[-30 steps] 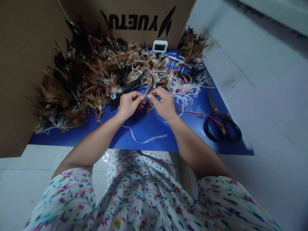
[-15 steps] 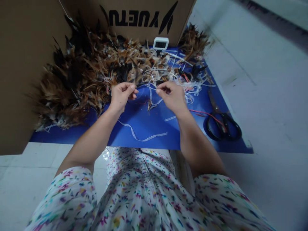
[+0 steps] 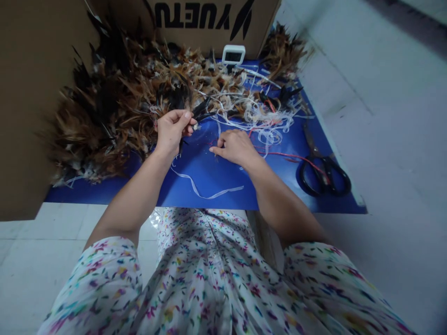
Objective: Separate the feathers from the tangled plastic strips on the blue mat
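My left hand (image 3: 174,130) pinches a small bunch of dark feathers (image 3: 202,110) between thumb and fingers, at the front of the feather heap. Lower and to the right, my right hand (image 3: 233,145) is down at the blue tabletop (image 3: 206,165), its fingers curled and thumb close to the fingertips. Whatever those fingers hold is hidden. Behind the right hand lies a tangle of white ribbon (image 3: 272,125) with some red string (image 3: 279,154). A loose strip of white ribbon (image 3: 195,188) rests near the table's front edge.
Brown and black feathers (image 3: 115,116) cover the left and back of the table. Scissors (image 3: 323,174) with black handles lie at the right. A white digital display (image 3: 233,55) stands before a cardboard box (image 3: 206,39). Another feather bundle (image 3: 282,53) sits at the back right corner.
My right hand has dropped down and left to the tabletop, where a small feather scrap lay. It has moved away from the white ribbon. My left hand has shifted slightly left, still pinching.
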Available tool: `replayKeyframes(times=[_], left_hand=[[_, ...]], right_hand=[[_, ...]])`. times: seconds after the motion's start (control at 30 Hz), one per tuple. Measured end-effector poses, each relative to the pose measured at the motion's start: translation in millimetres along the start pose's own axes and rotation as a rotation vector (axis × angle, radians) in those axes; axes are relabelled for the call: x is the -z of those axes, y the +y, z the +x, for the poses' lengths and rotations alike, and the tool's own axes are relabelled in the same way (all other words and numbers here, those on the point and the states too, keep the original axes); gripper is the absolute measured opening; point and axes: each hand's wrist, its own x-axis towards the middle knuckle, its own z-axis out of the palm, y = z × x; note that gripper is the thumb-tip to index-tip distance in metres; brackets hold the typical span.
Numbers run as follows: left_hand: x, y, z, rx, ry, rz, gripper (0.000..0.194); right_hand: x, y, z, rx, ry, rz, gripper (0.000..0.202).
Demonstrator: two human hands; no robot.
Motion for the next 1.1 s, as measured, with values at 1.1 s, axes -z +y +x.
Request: replayKeyframes(times=[1.1], left_hand=[[-14.3, 3, -25, 0.371, -0.35, -0.169, 0.016]], right_hand=[[11, 5, 7, -0.092, 0.273, 1.075, 0.024]])
